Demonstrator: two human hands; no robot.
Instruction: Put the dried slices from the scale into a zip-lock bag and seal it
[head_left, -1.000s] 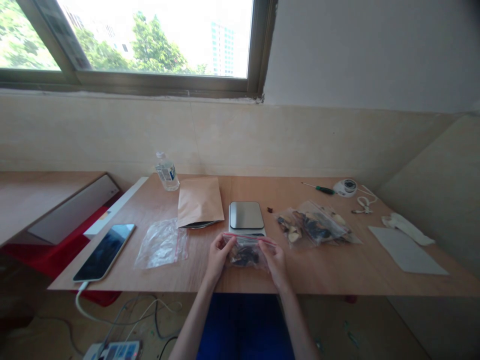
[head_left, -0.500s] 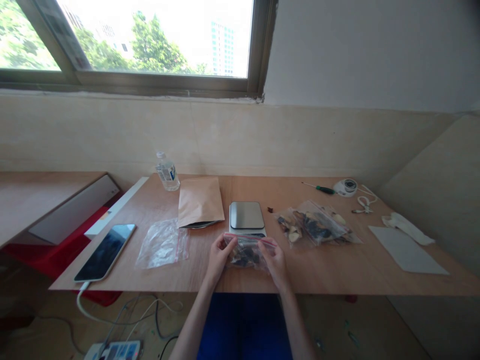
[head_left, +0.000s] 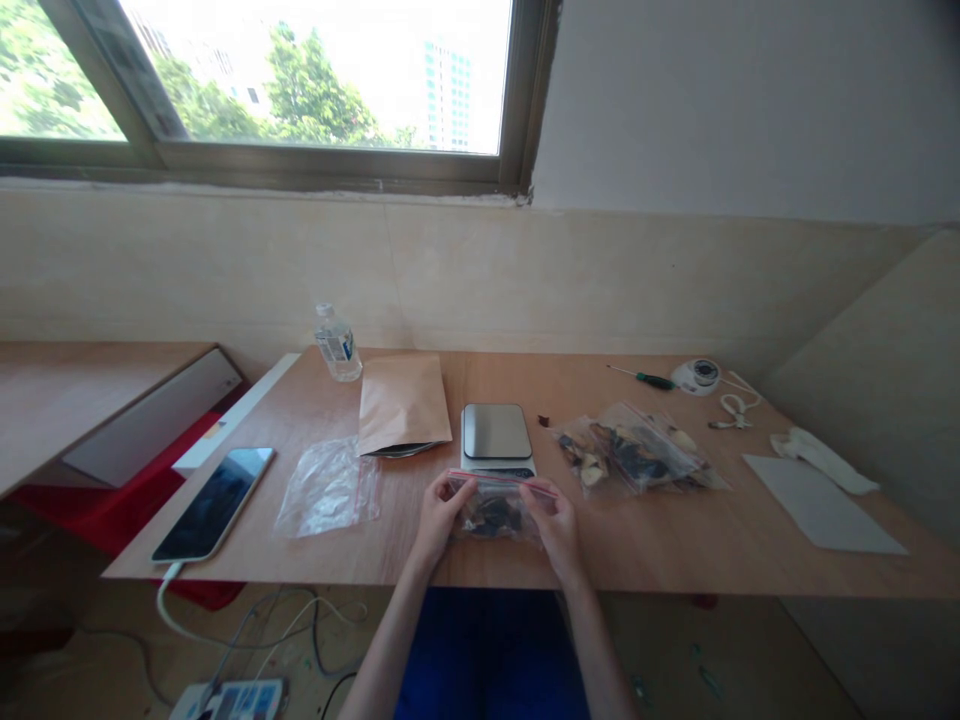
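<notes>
A small clear zip bag [head_left: 496, 510] with dark dried pieces inside and a red seal strip along its top lies near the table's front edge. My left hand [head_left: 439, 517] pinches its left top corner. My right hand [head_left: 556, 519] pinches the top edge at the right side. Both hands are closed on the bag. Just behind it stands a small digital scale [head_left: 496, 434] with a bare steel platform.
Filled clear bags [head_left: 636, 457] lie right of the scale, an empty clear bag [head_left: 327, 488] and a brown paper pouch [head_left: 402, 402] to its left. A phone [head_left: 213, 488], water bottle [head_left: 336, 343], screwdriver [head_left: 643, 378], white sheet [head_left: 822, 504] and wooden table [head_left: 675, 540] are also in view.
My hands and the bag have barely moved; the fingers have shifted slightly along the red seal. The view has drifted a little.
</notes>
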